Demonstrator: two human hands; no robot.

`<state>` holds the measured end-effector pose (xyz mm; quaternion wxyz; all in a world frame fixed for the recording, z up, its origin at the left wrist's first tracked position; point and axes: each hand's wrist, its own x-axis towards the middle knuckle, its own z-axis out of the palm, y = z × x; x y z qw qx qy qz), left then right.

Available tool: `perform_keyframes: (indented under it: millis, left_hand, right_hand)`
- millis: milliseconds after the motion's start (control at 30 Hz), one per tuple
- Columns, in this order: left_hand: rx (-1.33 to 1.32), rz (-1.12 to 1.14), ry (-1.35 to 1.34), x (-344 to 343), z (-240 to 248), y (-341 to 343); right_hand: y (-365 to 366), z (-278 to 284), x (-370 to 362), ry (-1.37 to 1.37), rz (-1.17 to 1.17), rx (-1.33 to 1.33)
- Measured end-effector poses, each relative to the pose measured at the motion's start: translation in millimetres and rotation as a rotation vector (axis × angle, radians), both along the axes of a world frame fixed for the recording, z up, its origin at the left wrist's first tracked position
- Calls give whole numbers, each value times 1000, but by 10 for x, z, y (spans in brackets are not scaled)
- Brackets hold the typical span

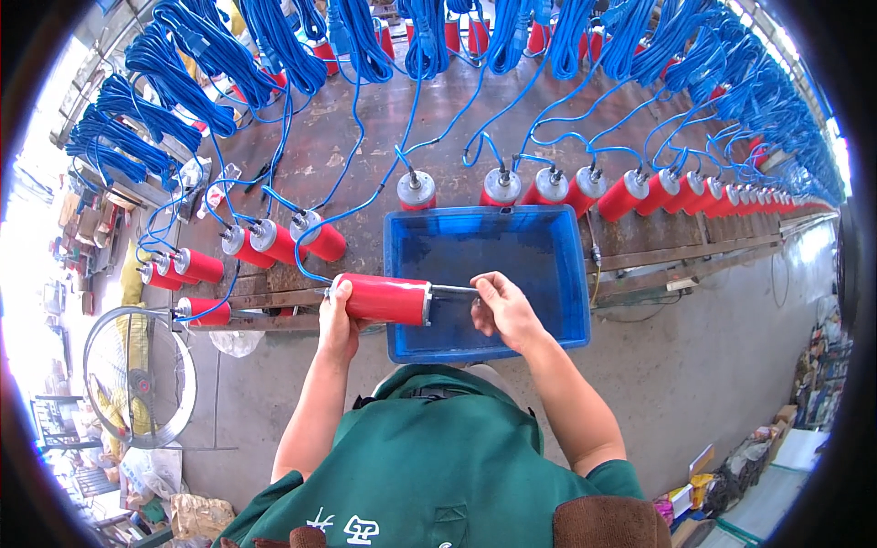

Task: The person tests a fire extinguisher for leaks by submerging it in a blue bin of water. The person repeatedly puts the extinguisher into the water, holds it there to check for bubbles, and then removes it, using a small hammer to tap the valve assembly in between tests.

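Note:
My left hand is wrapped round the cable end of a red cylindrical motor, which lies level over the left side of a blue plastic bin. A blue cable runs from that end up across the bench. Out of the motor's silver right end sticks a thin metal rod. My right hand pinches the rod's outer end between thumb and fingers, above the bin. Whether the rod is a shaft or a separate tool I cannot tell. The bin's inside looks dark and wet.
Similar red motors line the bench edge on the right, with several more at the left. Coiled blue cables hang along the far side of the brown bench. A round floor fan stands at the left.

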<state>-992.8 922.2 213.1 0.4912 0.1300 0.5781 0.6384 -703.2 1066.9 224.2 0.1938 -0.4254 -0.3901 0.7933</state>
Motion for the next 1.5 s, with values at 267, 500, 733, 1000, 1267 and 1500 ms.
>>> perform_keyframes:
  millis: [267,500,733,1000,1267,1500]
  left_hand:
    - [29,-8,-35,44,66,16]
    - [13,5,-28,9,52,8]
    - [39,17,3,43,-67,-34]
    - [59,43,1,98,3,-66]
    - [38,31,40,163,81,23]
    - [17,36,50,138,89,29]
  right_hand:
    - [26,19,73,-217,138,787]
    - [-33,167,-69,-156,21,346]
    - [92,-23,23,48,-4,-12]
    - [387,159,345,-374,-207,791]
    - [1621,-1178,1858,-1259,-313,922]
    - [1971,-1351,1779,-1470,-85,816]
